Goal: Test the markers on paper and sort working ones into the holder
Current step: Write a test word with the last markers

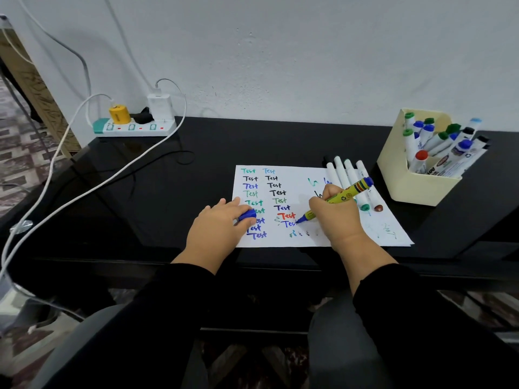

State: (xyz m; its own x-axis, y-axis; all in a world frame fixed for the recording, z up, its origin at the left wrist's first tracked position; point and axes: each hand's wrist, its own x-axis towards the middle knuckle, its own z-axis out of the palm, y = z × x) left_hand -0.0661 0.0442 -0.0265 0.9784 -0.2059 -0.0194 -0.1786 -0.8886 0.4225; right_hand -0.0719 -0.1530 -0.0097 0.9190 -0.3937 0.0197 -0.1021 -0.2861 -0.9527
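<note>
A person sat at a black worktop [280, 141] against a pale wall, both arms in black sleeves reaching forward. A white sheet of paper [306, 175] lay flat on the worktop, covered with rows of the word "Test" in teal, black, blue, green and red.

The right hand [334, 211] gripped a yellow-green marker [341, 197] with its fingers curled round the barrel, the blue tip touching the paper at the end of a blue "Test". The left hand [216, 228] rested on the paper's left edge, its fingers pinching a blue cap [247, 215].

Four white markers [348, 175] lay side by side on the paper's upper right part, just behind the right hand. A cream holder [404, 181] stood on the worktop to the right of the paper, filled with capped markers in blue, green, black and red.

At the far left of the worktop sat a power strip [134, 127] with plugs and white cables.
</note>
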